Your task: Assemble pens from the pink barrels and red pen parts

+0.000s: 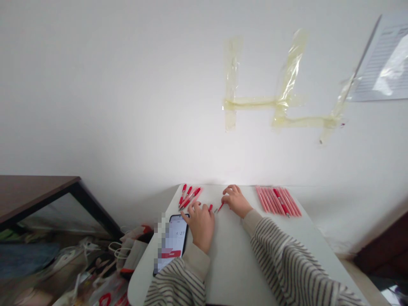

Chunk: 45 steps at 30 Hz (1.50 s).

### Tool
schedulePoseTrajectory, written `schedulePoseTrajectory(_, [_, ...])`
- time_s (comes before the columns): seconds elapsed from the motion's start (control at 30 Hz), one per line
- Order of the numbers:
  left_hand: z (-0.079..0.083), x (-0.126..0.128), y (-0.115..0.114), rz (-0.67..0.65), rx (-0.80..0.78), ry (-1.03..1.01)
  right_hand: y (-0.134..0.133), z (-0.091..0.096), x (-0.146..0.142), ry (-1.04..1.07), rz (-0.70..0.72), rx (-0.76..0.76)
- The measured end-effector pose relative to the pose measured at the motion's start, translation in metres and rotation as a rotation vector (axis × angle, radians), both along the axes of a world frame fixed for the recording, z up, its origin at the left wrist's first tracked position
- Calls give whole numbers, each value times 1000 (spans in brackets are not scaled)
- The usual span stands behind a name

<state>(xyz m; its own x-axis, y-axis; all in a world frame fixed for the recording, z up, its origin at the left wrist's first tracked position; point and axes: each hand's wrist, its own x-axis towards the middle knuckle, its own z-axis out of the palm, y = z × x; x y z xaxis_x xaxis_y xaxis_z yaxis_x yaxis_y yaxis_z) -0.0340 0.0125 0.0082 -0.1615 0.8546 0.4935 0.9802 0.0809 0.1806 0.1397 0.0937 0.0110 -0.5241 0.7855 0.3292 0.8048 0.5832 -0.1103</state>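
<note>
My left hand (202, 225) is over the table beside the phone, fingers bent and its outer fingers spread. A short red pen part (211, 207) sticks out at its thumb side, seemingly pinched there; the grip itself is hidden. To the right, my right hand (235, 199) has thumb and forefinger closed on a thin red pen piece (220, 207) that points down and left. A small grey pen tip (216, 211) shows between the hands, close to the red piece's lower end; I cannot tell whether they touch.
Several red pens (190, 196) lie in a pile at the back left. At the back right is a row of pink pen barrels (267, 199) with one red pen (281, 202) on top. A phone (172, 242) lies on the white table (236, 263). The wall (159, 106) stands directly behind.
</note>
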Motion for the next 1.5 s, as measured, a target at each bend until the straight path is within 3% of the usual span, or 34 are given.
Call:
schedulePoseTrajectory(0.33, [-2, 0, 2, 14, -5, -1, 5, -3, 12, -1, 22, 88])
schedulePoseTrajectory(0.57, [-1, 1, 2, 6, -5, -13, -11, -2, 29, 76, -20, 73])
schedulePoseTrajectory(0.9, [-5, 0, 7, -140, 4, -50, -34, -7, 58, 164, -101, 188])
schedulePoseTrajectory(1.2, [-7, 1, 7, -137, -12, -34, -36, -22, 58, 162, -101, 151])
schedulePoseTrajectory(1.5, [-8, 0, 9, -129, -46, -55, -39, -22, 57, 213, -56, 122])
